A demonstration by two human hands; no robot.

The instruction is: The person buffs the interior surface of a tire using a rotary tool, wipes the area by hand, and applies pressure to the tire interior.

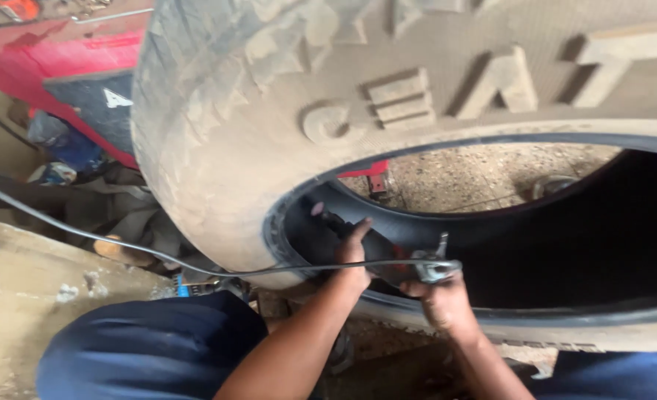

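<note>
A large dusty tyre [254, 126] stands upright in front of me, with raised lettering on its sidewall. A black inner tube [491, 230] lies inside its opening. My left hand [354, 255] reaches into the opening and presses on the tube by the bead. My right hand [443, 296] grips a metal air-hose fitting [436, 268] held against the tube's valve. A thin grey hose [84, 237] runs from that fitting off to the left.
My knees in dark blue trousers [151, 348] are at the bottom. A concrete slab [17, 296] lies at the left. A red vehicle body [62, 59] stands behind the tyre. Gravel ground [476, 174] shows through the tyre's opening.
</note>
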